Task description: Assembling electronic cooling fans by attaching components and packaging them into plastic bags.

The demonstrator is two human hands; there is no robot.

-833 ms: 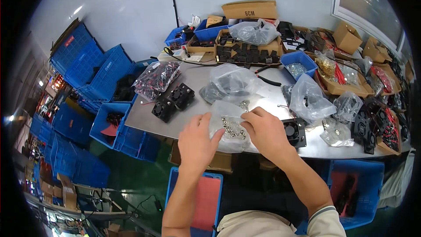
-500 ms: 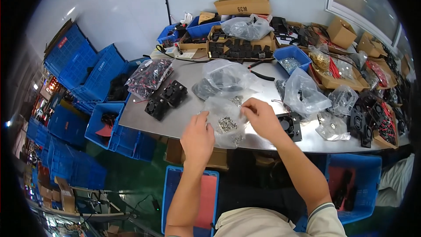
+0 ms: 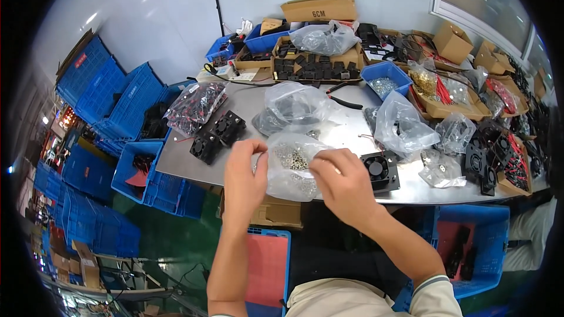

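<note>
A clear plastic bag (image 3: 281, 185) of small metal nuts (image 3: 295, 162) is at the table's front edge, between my hands. My left hand (image 3: 245, 170) is closed on the bag's left edge, its fingers curled. From the other side my right hand (image 3: 345, 185) pinches the bag's right edge, with the fingertips partly hidden from above. The nuts show through the plastic and at the bag's middle. Close to my right hand lies a black fan (image 3: 380, 170) in a square frame. Left of my left hand sit two more black fans (image 3: 218, 136).
Behind the bag lies a larger clear bag (image 3: 294, 105), with pliers (image 3: 345, 102) beyond it. A blue bin (image 3: 385, 80) of small metal parts, boxes of black parts (image 3: 314, 69) and more bags (image 3: 402, 126) crowd the back and right. Blue crates (image 3: 138, 164) stand left.
My left hand has turned upward and moved left, gripping the bag's edge. My right hand has come down and nearer the bag. The bag's mouth is gathered differently around the nuts.
</note>
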